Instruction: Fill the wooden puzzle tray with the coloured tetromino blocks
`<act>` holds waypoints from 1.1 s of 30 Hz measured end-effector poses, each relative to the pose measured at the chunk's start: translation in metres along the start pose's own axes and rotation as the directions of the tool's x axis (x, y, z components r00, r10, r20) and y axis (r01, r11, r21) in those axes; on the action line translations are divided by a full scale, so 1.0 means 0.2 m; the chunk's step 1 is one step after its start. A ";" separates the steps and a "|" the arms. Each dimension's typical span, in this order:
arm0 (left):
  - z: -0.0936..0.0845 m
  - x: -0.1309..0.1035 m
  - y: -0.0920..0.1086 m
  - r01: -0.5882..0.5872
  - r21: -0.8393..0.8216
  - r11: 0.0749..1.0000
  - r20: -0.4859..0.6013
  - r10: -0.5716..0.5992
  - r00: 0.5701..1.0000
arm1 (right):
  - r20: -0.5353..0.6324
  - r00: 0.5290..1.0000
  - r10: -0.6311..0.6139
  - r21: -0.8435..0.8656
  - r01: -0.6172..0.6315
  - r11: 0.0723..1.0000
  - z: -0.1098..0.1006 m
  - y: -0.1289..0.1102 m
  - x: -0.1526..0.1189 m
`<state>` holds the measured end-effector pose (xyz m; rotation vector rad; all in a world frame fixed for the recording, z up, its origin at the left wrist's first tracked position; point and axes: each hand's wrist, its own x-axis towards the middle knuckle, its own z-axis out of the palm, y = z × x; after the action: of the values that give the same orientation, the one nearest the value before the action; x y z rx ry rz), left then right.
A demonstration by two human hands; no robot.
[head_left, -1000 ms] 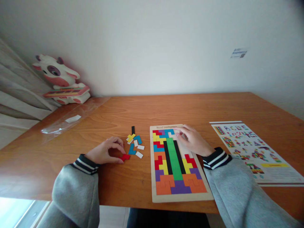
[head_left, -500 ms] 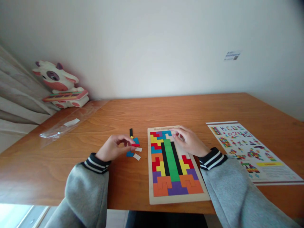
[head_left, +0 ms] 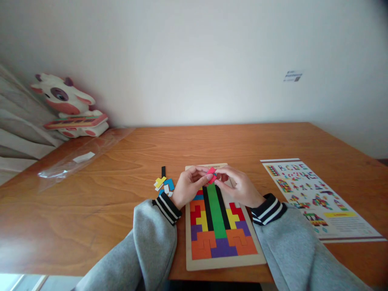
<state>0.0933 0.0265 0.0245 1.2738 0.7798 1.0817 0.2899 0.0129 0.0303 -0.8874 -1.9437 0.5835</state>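
Over the upper part of the wooden puzzle board, my left hand and my right hand meet around a red puzzle piece. The fingers of both hands pinch it, and they cover part of its outline. Below them, the board is filled with coloured pieces: a long green strip between two black bars, with orange, purple, yellow and red shapes around. Its top rows are mostly hidden by my hands. Left of my left hand lies a small pile with a yellow piece, a blue piece, white pieces and a black bar.
A printed pattern sheet lies on the table right of the board. At the far left, a clear plastic bag lies before a cow-shaped toy keyboard against the wall. A curtain hangs at the left edge.
My left hand has carried the red piece right, from the loose pile to above the board. My right hand has come to grip it too. More of the pile now shows.
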 end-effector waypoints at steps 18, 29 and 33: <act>-0.09 -0.03 0.03 -0.389 0.726 0.566 0.183 0.386 0.904 | -0.102 0.898 0.428 0.197 -0.403 0.894 0.01 0.06 -0.01; -0.09 -0.04 -0.02 -0.544 0.777 0.318 0.436 0.352 0.828 | -0.071 0.941 0.332 -0.164 -0.339 0.926 0.04 0.10 -0.03; -0.10 -0.04 -0.02 -0.521 0.796 0.309 0.451 0.272 0.850 | -0.036 0.954 0.297 -0.229 -0.297 0.927 0.04 0.10 -0.02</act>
<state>0.0737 0.0254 0.0164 2.6411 0.9154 0.8206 0.2903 0.0213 0.0107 -1.3464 -1.9163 0.5338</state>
